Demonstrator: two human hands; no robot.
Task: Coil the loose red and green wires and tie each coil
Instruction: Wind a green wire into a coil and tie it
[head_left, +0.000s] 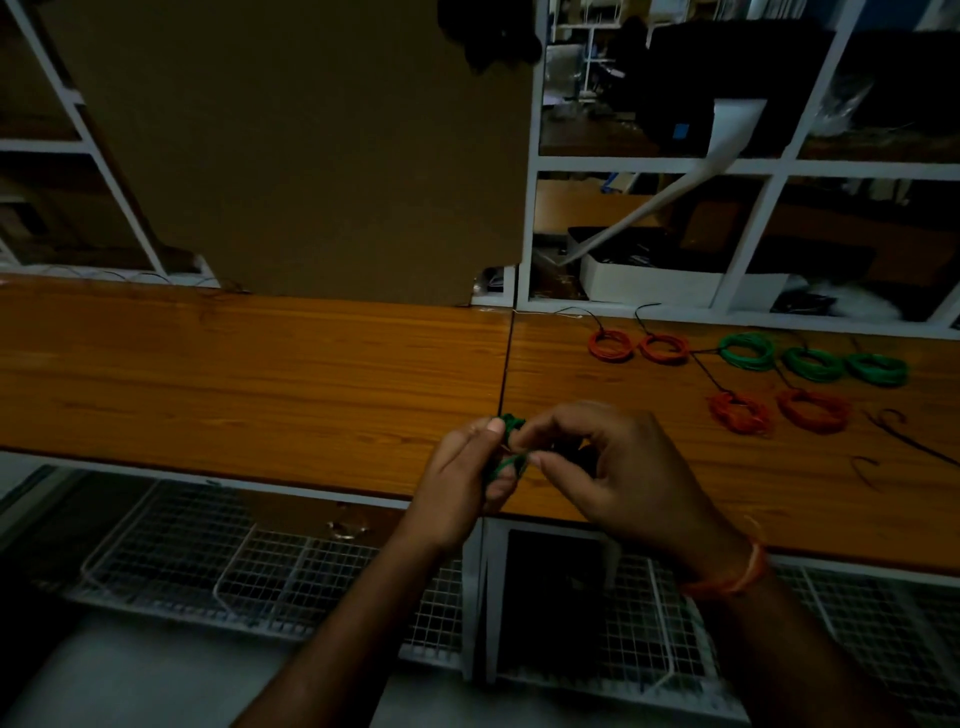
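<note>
Two hands meet over the near edge of the wooden bench (249, 374), close together and both working one small green coil (511, 423). The left hand (467, 483) has its fingers curled round the coil, thumb up beside it, and the right hand (608, 467) pinches at the same coil with its fingertips; a strand of the green wire shows between the two hands. An orange band (737, 577) sits on the right wrist.

Farther back on the bench and right of the hands lie finished coils. Two red coils (639, 345) lie side by side nearest the white frame (524, 234) behind the bench, with three green coils (810, 358) in a row to their right. Two more red coils (774, 410) lie nearer than that row. Thin dark ties (709, 376) trail among these coils, and loose ones lie at the bench's right end. A brown board (311, 156) stands behind the bench, left of the frame. White wire baskets (208, 566) hang below the bench.
</note>
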